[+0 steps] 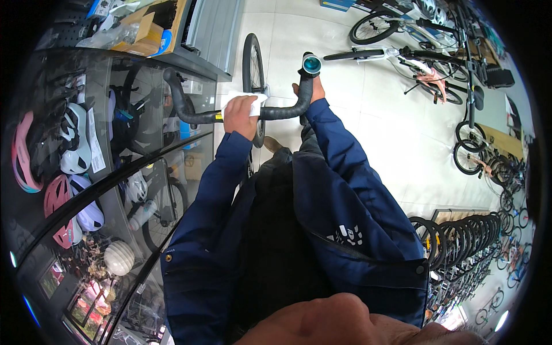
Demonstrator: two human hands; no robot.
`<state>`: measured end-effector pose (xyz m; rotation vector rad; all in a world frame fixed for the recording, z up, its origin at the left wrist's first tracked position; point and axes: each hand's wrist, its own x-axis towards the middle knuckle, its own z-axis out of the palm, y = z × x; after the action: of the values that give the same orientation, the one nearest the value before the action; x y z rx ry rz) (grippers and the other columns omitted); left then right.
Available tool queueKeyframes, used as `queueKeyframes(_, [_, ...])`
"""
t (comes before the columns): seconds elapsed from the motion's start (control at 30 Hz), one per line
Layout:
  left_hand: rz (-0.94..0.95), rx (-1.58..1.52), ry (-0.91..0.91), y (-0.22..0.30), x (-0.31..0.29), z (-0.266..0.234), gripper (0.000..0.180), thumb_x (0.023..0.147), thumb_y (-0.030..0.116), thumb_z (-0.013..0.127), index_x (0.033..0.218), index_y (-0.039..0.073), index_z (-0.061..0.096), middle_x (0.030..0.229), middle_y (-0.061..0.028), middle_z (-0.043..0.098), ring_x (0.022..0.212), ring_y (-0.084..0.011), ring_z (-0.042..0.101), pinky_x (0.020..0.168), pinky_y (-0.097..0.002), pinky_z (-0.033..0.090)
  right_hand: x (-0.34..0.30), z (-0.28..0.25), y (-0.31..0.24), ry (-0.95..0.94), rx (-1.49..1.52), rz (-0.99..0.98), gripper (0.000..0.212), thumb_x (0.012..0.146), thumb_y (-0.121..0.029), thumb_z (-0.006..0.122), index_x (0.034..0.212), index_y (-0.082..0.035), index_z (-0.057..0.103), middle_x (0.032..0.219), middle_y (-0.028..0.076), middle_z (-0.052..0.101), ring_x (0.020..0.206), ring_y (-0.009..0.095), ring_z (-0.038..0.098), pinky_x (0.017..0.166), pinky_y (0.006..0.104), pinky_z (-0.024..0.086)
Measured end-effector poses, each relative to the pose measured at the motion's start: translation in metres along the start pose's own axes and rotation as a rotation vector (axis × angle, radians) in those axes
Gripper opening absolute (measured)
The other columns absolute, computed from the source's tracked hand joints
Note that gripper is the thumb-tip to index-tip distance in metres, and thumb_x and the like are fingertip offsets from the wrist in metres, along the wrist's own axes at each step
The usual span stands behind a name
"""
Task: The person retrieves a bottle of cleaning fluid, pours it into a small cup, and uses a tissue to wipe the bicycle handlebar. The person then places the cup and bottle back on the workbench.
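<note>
A road bike's drop handlebar (280, 112) wrapped in black tape lies across in front of me. My left hand (240, 117) presses a white cloth or paper wipe (259, 102) against the top of the bar, left of its middle, and its fingers are closed over it. My right hand (316, 90) grips the right-hand drop of the bar, with the palm partly hidden behind it. A round teal-and-black end (311, 64) tops that side. Below the bar, the bike's front wheel (252, 63) points away from me.
On my left stands a glass display case (152, 152) holding several helmets (75, 138). A grey cabinet (213, 37) and an open cardboard box (141, 35) are at the far left. Parked bikes (397, 53) line the right side, with a row of bike wheels (460, 238) nearer me.
</note>
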<state>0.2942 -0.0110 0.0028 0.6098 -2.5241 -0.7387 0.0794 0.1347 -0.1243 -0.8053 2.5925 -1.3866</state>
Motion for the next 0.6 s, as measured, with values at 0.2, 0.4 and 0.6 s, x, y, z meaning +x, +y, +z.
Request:
queueKeyframes(0.2, [0.072,0.206,-0.109,-0.015,-0.011,0.011,0.038,0.077,0.02,0.08,0.113,0.012,0.072,0.106,-0.009,0.072,0.106,-0.0322,0.065,0.111,-0.049,0.042,-0.001,-0.004,-0.015,-0.026,0.081,0.064,0.046,0.082,-0.026,0.083,0.116,-0.007,0.059,0.092,0.017,0.073,0.088,0.038,0.074,0.083,0.0423,0.058])
queueKeyframes(0.4, [0.067,0.202,-0.097,-0.013,-0.01,0.013,0.035,0.077,0.019,0.08,0.111,0.012,0.073,0.104,-0.008,0.072,0.105,-0.0321,0.065,0.11,-0.0482,0.043,-0.002,-0.011,-0.02,-0.081,0.075,0.099,0.045,0.083,-0.023,0.082,0.118,-0.007,0.059,0.094,0.018,0.073,0.089,0.038,0.073,0.083,0.0431,0.058])
queueKeyframes(0.6, [0.079,0.16,-0.081,-0.012,-0.009,0.012,0.027,0.081,0.02,0.076,0.107,0.011,0.073,0.099,-0.0115,0.07,0.103,-0.0367,0.063,0.104,-0.0488,0.044,0.002,-0.011,-0.012,-0.19,0.028,0.144,0.058,0.085,-0.027,0.083,0.133,-0.012,0.055,0.107,0.015,0.072,0.095,0.037,0.073,0.087,0.0419,0.058])
